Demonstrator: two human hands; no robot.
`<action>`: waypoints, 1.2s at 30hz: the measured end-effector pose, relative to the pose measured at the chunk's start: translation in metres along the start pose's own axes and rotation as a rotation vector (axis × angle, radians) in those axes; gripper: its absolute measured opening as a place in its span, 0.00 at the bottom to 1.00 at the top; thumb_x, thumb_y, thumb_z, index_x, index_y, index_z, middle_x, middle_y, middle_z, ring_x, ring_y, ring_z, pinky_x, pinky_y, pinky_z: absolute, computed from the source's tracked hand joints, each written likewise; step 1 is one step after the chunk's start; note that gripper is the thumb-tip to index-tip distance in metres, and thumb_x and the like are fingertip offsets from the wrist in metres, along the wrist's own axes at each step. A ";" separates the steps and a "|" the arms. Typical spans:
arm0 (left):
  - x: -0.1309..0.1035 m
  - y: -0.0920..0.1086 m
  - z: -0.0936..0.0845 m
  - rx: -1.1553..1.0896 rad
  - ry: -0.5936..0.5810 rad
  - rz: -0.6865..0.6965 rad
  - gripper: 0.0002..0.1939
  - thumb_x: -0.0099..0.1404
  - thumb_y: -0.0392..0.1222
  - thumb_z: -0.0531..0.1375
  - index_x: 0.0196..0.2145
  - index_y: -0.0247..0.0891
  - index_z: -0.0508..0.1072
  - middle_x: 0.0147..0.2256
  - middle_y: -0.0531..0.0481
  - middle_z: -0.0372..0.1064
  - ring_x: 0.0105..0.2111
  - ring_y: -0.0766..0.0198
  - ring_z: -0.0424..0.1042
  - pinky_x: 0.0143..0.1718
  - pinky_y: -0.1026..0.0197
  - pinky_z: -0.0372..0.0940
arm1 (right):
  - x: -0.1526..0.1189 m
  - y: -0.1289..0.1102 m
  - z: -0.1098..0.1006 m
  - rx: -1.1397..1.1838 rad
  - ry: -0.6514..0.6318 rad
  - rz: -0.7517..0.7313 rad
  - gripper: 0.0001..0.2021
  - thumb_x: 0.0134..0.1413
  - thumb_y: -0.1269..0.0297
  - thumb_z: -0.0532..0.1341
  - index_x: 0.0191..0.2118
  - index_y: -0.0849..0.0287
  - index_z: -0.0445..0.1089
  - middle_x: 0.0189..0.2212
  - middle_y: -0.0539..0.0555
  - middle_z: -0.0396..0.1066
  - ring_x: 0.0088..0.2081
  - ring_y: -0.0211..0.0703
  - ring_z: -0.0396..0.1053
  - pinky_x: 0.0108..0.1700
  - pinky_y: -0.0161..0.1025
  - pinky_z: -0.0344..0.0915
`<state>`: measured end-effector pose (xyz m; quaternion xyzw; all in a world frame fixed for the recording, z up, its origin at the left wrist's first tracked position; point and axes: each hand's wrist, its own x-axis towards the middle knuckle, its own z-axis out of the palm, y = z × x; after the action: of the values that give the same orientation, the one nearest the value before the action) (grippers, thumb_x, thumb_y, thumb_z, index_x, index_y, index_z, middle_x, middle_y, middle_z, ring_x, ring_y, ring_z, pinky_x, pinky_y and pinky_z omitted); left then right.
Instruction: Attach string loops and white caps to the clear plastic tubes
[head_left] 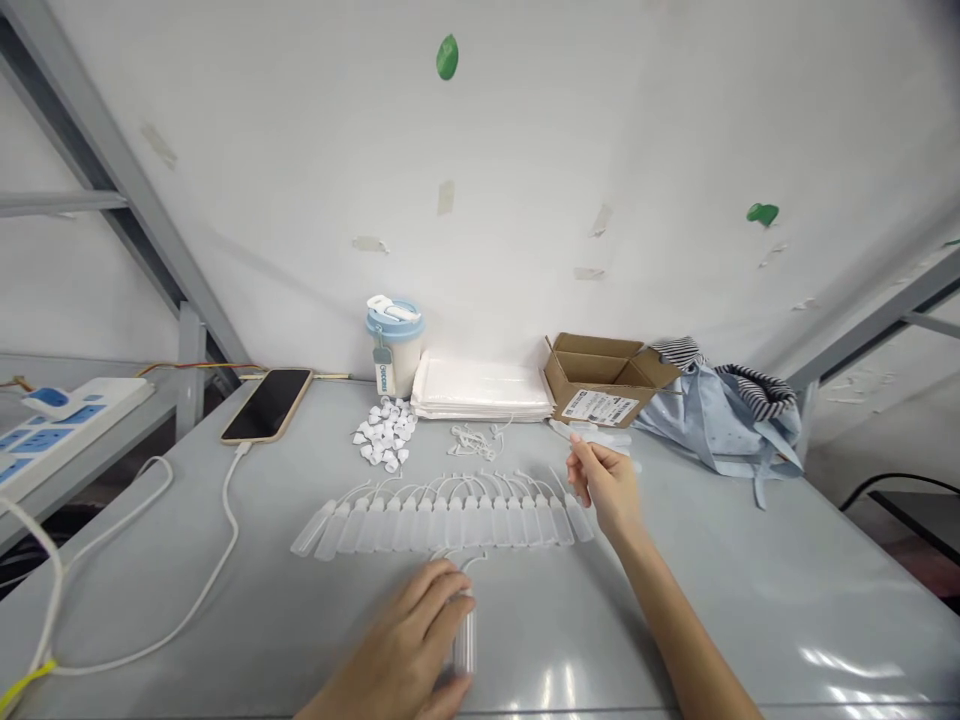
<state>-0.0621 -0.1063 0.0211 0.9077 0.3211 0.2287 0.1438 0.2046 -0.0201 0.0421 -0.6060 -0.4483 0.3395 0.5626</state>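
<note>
Low in the middle, my left hand point(412, 645) is closed around some clear tubes point(466, 640) lying near the table's front edge, thin strings showing above its fingers. My right hand point(606, 482) pinches the end of a translucent tube point(561, 430) in front of the cardboard box. More clear tubes point(611, 440) lie just behind that hand. A long row of translucent tubes point(454, 525) with white caps and strings lies side by side between my hands and the back items. Behind the row are a pile of white caps point(385, 435) and a small tangle of strings point(472, 442).
Along the wall stand a blue-lidded cup point(397, 360), a stack of white packets point(484, 388), an open cardboard box point(600, 385) and a light blue cloth bag point(712, 415). On the left are a phone point(268, 405), its white cable point(225, 540) and a power strip point(60, 430).
</note>
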 end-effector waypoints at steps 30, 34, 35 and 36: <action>0.015 -0.048 -0.020 -0.032 0.143 -0.251 0.14 0.66 0.42 0.53 0.48 0.41 0.69 0.48 0.46 0.70 0.51 0.54 0.65 0.50 0.51 0.66 | 0.025 0.017 -0.034 -0.534 0.127 -0.226 0.21 0.52 0.47 0.54 0.20 0.59 0.67 0.16 0.53 0.69 0.17 0.39 0.62 0.24 0.36 0.59; 0.057 -0.076 -0.027 0.005 0.110 -0.292 0.12 0.66 0.38 0.50 0.42 0.38 0.72 0.40 0.45 0.73 0.46 0.53 0.67 0.47 0.49 0.65 | 0.029 0.025 -0.036 -0.684 0.117 -0.314 0.17 0.48 0.49 0.54 0.23 0.58 0.68 0.25 0.57 0.73 0.25 0.47 0.68 0.31 0.41 0.61; 0.068 -0.081 -0.026 0.015 0.106 -0.275 0.12 0.65 0.36 0.51 0.41 0.38 0.73 0.39 0.45 0.73 0.45 0.54 0.68 0.46 0.51 0.66 | 0.031 0.027 -0.038 -0.717 0.109 -0.332 0.17 0.47 0.49 0.54 0.23 0.58 0.68 0.25 0.58 0.73 0.26 0.48 0.68 0.31 0.41 0.61; 0.080 -0.086 -0.025 0.025 0.099 -0.256 0.12 0.64 0.34 0.52 0.39 0.38 0.74 0.38 0.46 0.74 0.44 0.54 0.69 0.45 0.53 0.66 | 0.034 0.029 -0.041 -0.749 0.100 -0.346 0.17 0.47 0.50 0.53 0.22 0.57 0.68 0.25 0.58 0.73 0.26 0.49 0.69 0.31 0.42 0.61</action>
<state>-0.0639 0.0131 0.0337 0.8486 0.4438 0.2490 0.1445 0.2590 -0.0033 0.0217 -0.7003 -0.6081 0.0238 0.3732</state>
